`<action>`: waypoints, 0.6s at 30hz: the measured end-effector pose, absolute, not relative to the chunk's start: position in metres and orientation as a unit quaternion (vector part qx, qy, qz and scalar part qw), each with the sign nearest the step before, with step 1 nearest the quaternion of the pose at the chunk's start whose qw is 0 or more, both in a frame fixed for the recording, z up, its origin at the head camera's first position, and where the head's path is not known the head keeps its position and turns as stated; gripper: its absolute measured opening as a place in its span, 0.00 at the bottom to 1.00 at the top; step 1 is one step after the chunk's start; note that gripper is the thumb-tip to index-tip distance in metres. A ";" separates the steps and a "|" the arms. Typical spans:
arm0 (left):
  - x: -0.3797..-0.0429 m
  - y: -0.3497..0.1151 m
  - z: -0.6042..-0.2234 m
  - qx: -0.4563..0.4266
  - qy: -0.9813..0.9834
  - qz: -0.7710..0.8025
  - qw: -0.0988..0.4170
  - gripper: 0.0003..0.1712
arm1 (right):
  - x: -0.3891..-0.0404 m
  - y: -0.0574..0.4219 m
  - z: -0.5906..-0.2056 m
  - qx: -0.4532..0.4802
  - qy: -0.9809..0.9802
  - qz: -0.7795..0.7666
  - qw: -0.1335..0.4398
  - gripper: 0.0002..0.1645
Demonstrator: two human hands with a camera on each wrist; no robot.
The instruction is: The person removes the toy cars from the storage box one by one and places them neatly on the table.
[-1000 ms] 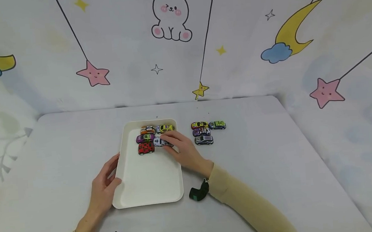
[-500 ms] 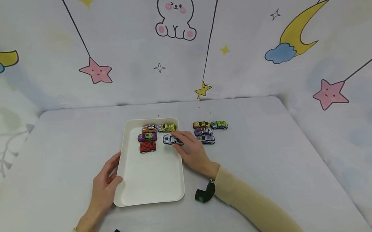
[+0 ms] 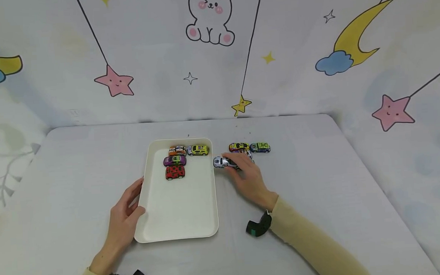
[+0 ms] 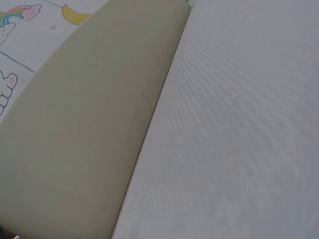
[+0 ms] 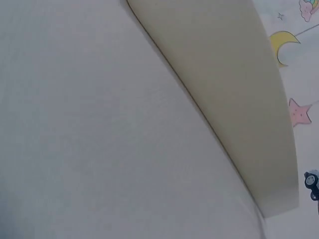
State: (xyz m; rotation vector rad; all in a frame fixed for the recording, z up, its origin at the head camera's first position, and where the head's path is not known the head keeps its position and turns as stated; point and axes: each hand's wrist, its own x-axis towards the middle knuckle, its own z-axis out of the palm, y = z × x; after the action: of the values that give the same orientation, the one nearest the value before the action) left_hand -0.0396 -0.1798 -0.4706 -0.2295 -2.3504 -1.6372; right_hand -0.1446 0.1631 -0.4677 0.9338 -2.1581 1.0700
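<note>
In the head view my right hand [image 3: 251, 179] pinches a white toy car [image 3: 220, 162] between thumb and fingers, just beyond the right rim of a white tray [image 3: 176, 210]. The hand covers the car's rear end. At the tray's left edge, my left hand [image 3: 124, 217] holds the rim, its thumb at the edge. Inside the tray lie an orange toy car [image 3: 177, 150], a yellow toy car [image 3: 198, 150], a purple toy car [image 3: 174, 160] and a red toy car [image 3: 175, 172] with black spots. Neither wrist view shows a hand.
Right of the tray, behind my right hand, are a yellow-and-red toy car [image 3: 239, 146] and a green toy car [image 3: 260, 147]; others there are partly hidden. A white cloth [image 3: 318, 169] covers the table, and a patterned backdrop [image 3: 156, 66] stands behind it.
My right hand has carried the white toy car rightward, from beside the purple and red cars, out past the tray's right rim. My left hand has stayed at the tray's edge.
</note>
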 end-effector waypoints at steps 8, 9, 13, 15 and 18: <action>-0.040 -0.181 -0.471 -0.077 -0.812 -0.563 0.135 0.42 | -0.148 0.186 -0.470 0.333 -0.811 0.387 0.286 0.28; -0.040 -0.180 -0.471 -0.077 -0.811 -0.563 0.135 0.42 | -0.148 0.189 -0.471 0.332 -0.813 0.385 0.284 0.28; -0.040 -0.180 -0.471 -0.077 -0.811 -0.565 0.134 0.42 | -0.150 0.197 -0.469 0.330 -0.820 0.377 0.276 0.26; -0.040 -0.180 -0.471 -0.077 -0.811 -0.564 0.133 0.42 | -0.150 0.200 -0.469 0.332 -0.822 0.372 0.277 0.26; -0.040 -0.180 -0.471 -0.075 -0.812 -0.563 0.131 0.42 | -0.152 0.206 -0.470 0.337 -0.819 0.366 0.285 0.27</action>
State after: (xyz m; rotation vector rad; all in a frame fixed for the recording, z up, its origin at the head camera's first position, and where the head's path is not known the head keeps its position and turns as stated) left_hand -0.0399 -0.1796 -0.4709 -0.2171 -2.3588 -1.6361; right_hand -0.1519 0.2059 -0.4701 0.9003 -2.1919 0.9800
